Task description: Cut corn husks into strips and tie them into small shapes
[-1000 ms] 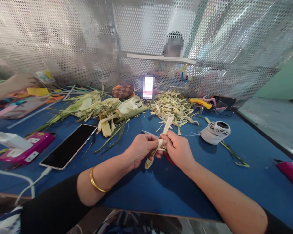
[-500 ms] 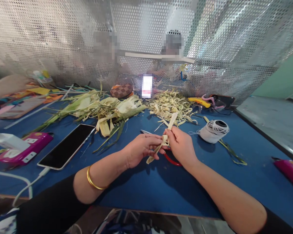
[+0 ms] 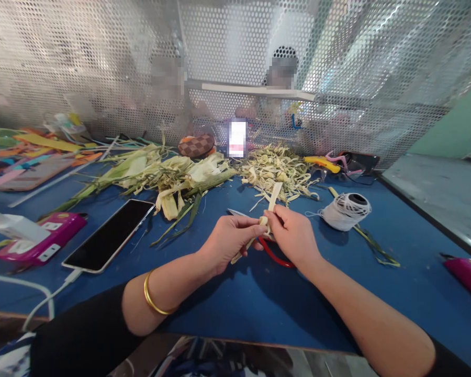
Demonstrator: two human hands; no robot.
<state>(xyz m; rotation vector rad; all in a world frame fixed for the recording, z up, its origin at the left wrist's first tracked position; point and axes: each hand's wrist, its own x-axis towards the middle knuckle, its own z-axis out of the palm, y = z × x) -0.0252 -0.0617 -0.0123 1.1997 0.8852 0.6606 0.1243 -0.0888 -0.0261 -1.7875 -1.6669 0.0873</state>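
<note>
Blue desk (image 3: pixel 227 309): hands meet beyond its near edge.
Left hand (image 3: pixel 233 238): looser before, now pinches husk strip (image 3: pixel 275 196).
Right hand (image 3: pixel 292 228): pinches it higher.
Fold (image 3: pixel 263 220): apparently steadier.

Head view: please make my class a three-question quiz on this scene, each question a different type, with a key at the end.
1. True or false: the left hand and the right hand both grip the pale husk strip.

2. Multiple choice: what colour is the visible handle of the scissors, partly hidden by the hands?
A yellow
B red
C white

3. Fill in the missing word: a white ___ is plugged into the near end of the phone.

Key: 1 true; 2 B; 3 cable.
</note>
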